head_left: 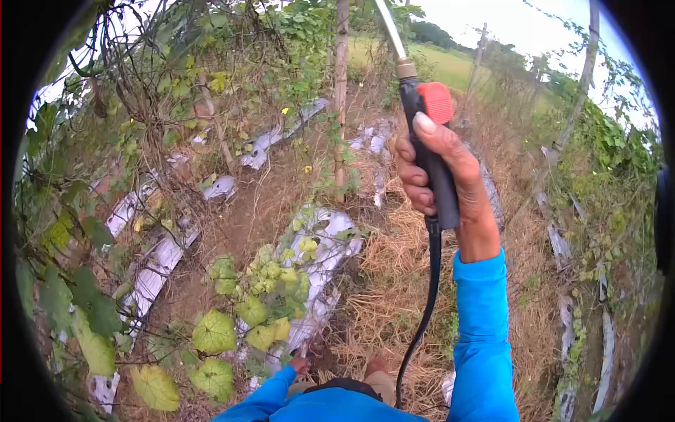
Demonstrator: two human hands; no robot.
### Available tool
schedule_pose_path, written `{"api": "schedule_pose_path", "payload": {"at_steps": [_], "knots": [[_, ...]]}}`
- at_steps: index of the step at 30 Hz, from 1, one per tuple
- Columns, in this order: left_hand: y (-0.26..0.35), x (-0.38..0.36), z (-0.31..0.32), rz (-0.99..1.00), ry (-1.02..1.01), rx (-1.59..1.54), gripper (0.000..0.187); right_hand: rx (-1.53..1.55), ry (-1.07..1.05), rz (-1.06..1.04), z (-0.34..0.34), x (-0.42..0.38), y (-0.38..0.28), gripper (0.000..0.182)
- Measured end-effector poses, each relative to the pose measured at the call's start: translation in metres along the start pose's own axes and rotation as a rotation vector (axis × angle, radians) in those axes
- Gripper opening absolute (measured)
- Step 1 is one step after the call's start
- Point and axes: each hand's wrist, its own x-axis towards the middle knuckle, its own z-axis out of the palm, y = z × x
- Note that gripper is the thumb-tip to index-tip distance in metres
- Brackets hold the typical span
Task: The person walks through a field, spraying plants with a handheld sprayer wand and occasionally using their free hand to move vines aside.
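My right hand (467,165) is raised in front of me, fingers wrapped around the black handle of a sprayer wand (437,179). The thumb lies just under its red trigger (436,103), and a pale metal tube (391,28) runs up from the handle out of view. A black hose (427,309) hangs from the handle's lower end down past my body. Low by my side is my left hand (300,365), small in view and near the yellowing leaves; its fingers cannot be made out clearly.
Climbing vines (155,91) hang on wooden poles (341,98) on the left and ahead. Strips of pale plastic sheeting (320,260) lie along the rows. Dry straw (394,281) covers the path before me. Yellow-green leaves (214,332) stand close at lower left.
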Motion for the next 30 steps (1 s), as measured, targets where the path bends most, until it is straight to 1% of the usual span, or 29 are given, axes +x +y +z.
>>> {"api": "schedule_pose_path", "payload": {"at_steps": [2, 3, 5, 6, 7, 8, 9, 11, 12, 13, 14, 15, 17, 18, 19, 20, 21, 22, 23, 25, 26, 27, 29, 30], "knots": [[-0.026, -0.011, -0.013, -0.072, -0.009, -0.181, 0.020, -0.017, -0.055, -0.013, 0.018, -0.021, 0.010, 0.041], [-0.025, -0.023, -0.013, -0.078, -0.041, -0.111, 0.020, -0.013, -0.061, -0.031, 0.030, -0.032, 0.012, 0.040], [-0.018, -0.073, -0.004, -0.055, -0.034, 0.095, 0.019, 0.030, -0.068, -0.043, 0.045, -0.054, 0.026, 0.038], [-0.024, -0.072, -0.006, -0.062, -0.056, 0.152, 0.019, 0.076, -0.042, -0.090, 0.055, -0.069, 0.034, 0.038], [-0.033, -0.069, -0.006, -0.063, -0.035, 0.144, 0.019, 0.128, -0.080, -0.055, 0.059, -0.083, 0.042, 0.038], [-0.044, -0.066, -0.008, -0.063, -0.010, 0.130, 0.019, 0.183, -0.087, -0.071, 0.066, -0.101, 0.049, 0.038], [-0.050, -0.070, -0.009, -0.068, -0.023, 0.163, 0.019, 0.192, -0.058, -0.047, 0.072, -0.125, 0.055, 0.039], [-0.068, -0.079, -0.005, 0.018, 0.011, 0.060, 0.018, 0.158, -0.020, -0.073, 0.071, -0.165, 0.094, 0.036], [-0.076, -0.085, 0.001, 0.009, -0.002, 0.080, 0.018, 0.021, 0.023, -0.081, 0.068, -0.194, 0.106, 0.034], [-0.079, -0.098, 0.008, -0.003, 0.034, 0.120, 0.014, -0.114, 0.062, -0.083, 0.065, -0.225, 0.121, 0.031], [-0.084, -0.110, 0.013, -0.010, 0.075, 0.159, 0.012, -0.188, 0.154, -0.159, 0.063, -0.253, 0.145, 0.026], [-0.097, -0.106, 0.009, -0.011, 0.067, 0.172, 0.012, -0.266, 0.238, -0.099, 0.065, -0.293, 0.148, 0.026], [-0.129, -0.106, 0.000, -0.151, -0.146, 0.046, 0.011, -0.399, 0.377, -0.041, 0.069, -0.371, 0.143, 0.030], [-0.152, -0.112, 0.006, -0.103, -0.139, 0.017, 0.016, -0.419, 0.425, 0.008, 0.070, -0.408, 0.140, 0.032], [-0.177, -0.120, 0.009, -0.114, -0.138, 0.026, 0.016, -0.436, 0.472, 0.057, 0.072, -0.444, 0.137, 0.034], [-0.193, -0.136, 0.010, -0.095, -0.066, 0.053, 0.013, -0.572, 0.553, 0.069, 0.073, -0.478, 0.136, 0.038], [-0.203, -0.150, 0.014, -0.066, 0.001, 0.078, 0.012, -0.659, 0.654, 0.020, 0.075, -0.509, 0.134, 0.040], [-0.220, -0.168, 0.019, -0.012, 0.101, 0.184, 0.016, -0.658, 0.731, 0.049, 0.076, -0.536, 0.128, 0.040], [-0.235, -0.180, 0.019, -0.019, 0.106, 0.186, 0.016, -0.655, 0.804, 0.083, 0.080, -0.563, 0.120, 0.040], [-0.260, -0.189, 0.018, -0.088, 0.097, 0.185, 0.025, -0.806, 0.937, 0.108, 0.082, -0.611, 0.111, 0.038], [-0.272, -0.197, 0.015, -0.029, 0.049, 0.242, 0.034, -0.824, 0.989, 0.143, 0.080, -0.634, 0.108, 0.038], [-0.277, -0.211, 0.022, -0.029, 0.048, 0.244, 0.034, -0.854, 1.068, 0.151, 0.089, -0.652, 0.094, 0.038], [-0.284, -0.240, 0.039, 0.024, 0.085, 0.269, 0.027, -1.027, 1.113, 0.193, 0.098, -0.694, 0.087, 0.041], [-0.293, -0.239, 0.034, 0.010, 0.029, 0.251, 0.029, -1.025, 1.120, 0.198, 0.107, -0.713, 0.085, 0.041]]}}
